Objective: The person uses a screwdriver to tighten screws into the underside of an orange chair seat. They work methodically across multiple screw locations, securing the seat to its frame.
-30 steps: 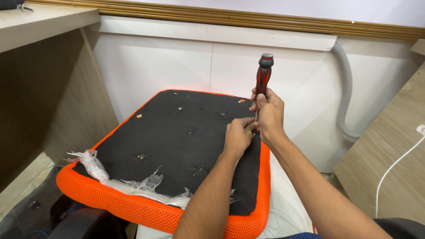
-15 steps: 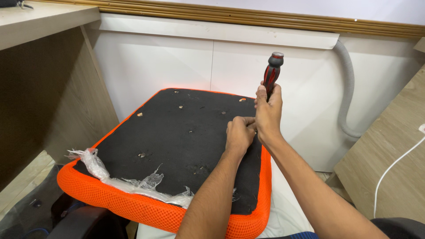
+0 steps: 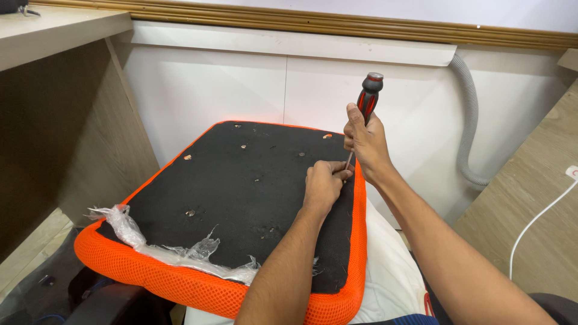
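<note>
Right hand [image 3: 364, 141]: shut round screwdriver [image 3: 365, 108] – handle tipped more to the right now.
Left hand [image 3: 322, 183]: still pinching its tip on the seat [image 3: 241, 198].

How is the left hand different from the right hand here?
The right hand is wrapped around the red-and-black screwdriver handle, held upright; the left hand holds no handle and pinches down by the shaft's tip. The right hand sits higher, the left hand low on the black seat underside. Both meet at the cushion's right edge.
</note>
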